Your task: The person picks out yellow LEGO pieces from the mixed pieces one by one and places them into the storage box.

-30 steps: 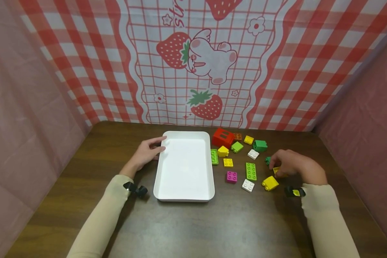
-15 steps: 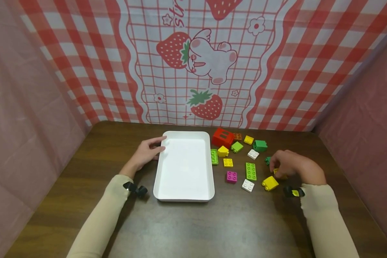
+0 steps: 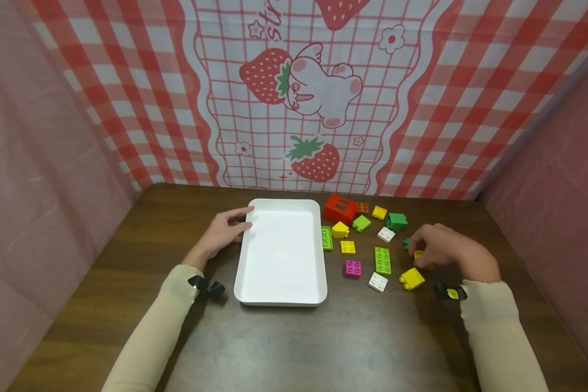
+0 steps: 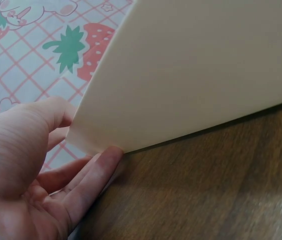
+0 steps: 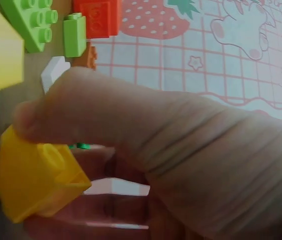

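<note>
My left hand (image 3: 219,233) holds the left edge of a white tray (image 3: 281,256), thumb and index finger over the rim. In the left wrist view other fingertips (image 4: 112,154) touch the bottom of the tray's outer wall. On the right, my right hand (image 3: 443,247) pinches a yellow slope-sided toy brick (image 5: 33,182) between thumb and fingers. The brick is tilted in the right wrist view and mostly hidden by the hand in the head view. Just in front of that hand lies another yellow brick (image 3: 411,279), and a dark green brick (image 3: 406,244) peeks out beside the fingers.
Between tray and right hand lie several toy bricks: a red one (image 3: 340,209), a magenta one (image 3: 353,269), a long lime one (image 3: 383,260) and a white one (image 3: 378,282). A lime brick (image 3: 327,238) sits against the tray's right side. A patterned cloth (image 3: 318,109) hangs behind the table.
The right hand has shifted slightly upward, and the yellow brick at its fingertips has turned a little. The left hand and tray stay in place; the head view has shifted slightly.
</note>
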`<act>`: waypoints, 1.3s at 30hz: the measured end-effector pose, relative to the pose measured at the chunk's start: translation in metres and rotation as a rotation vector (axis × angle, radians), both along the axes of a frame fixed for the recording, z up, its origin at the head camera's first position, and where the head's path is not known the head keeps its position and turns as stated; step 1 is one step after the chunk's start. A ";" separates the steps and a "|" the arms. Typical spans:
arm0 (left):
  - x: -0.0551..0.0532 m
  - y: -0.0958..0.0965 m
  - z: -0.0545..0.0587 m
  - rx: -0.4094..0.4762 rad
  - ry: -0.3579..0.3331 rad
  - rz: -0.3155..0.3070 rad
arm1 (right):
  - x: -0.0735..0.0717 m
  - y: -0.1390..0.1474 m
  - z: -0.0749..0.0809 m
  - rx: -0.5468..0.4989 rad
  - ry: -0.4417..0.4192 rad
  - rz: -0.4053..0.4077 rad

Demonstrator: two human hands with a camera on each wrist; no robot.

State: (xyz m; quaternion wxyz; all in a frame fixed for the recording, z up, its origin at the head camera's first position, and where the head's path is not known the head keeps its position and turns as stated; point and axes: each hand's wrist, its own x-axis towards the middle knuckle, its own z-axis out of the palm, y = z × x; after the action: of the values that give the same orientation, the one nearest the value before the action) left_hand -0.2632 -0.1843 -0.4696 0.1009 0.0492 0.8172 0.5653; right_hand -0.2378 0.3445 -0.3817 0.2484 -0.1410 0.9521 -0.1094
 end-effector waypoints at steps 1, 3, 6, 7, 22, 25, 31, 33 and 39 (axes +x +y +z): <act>0.000 0.000 0.000 -0.003 -0.003 0.001 | 0.000 0.000 0.001 -0.003 0.016 0.004; 0.000 0.000 0.000 -0.006 -0.010 0.004 | 0.000 0.001 0.002 -0.012 0.044 0.012; 0.000 0.000 -0.001 -0.007 -0.017 0.007 | 0.000 0.001 0.003 -0.022 0.081 0.028; 0.000 0.000 -0.001 -0.006 -0.018 0.007 | 0.000 0.001 0.004 -0.024 0.095 0.033; 0.002 0.000 -0.001 0.005 -0.014 0.002 | -0.001 -0.007 0.001 -0.062 0.314 0.048; 0.001 0.000 0.000 0.007 -0.011 0.000 | -0.003 -0.009 0.000 -0.059 0.348 0.057; 0.002 0.000 0.000 0.008 -0.007 -0.004 | -0.004 -0.011 -0.001 -0.078 0.441 0.080; 0.002 0.000 0.000 0.007 -0.005 -0.004 | -0.004 -0.011 -0.001 -0.086 0.472 0.095; 0.001 0.001 0.000 0.000 -0.011 0.001 | -0.003 -0.011 -0.002 -0.116 0.570 0.115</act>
State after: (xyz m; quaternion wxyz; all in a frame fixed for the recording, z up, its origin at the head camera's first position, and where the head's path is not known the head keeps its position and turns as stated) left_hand -0.2625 -0.1837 -0.4694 0.1051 0.0455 0.8167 0.5657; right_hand -0.2411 0.3334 -0.3836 -0.0315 -0.2339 0.9660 -0.1055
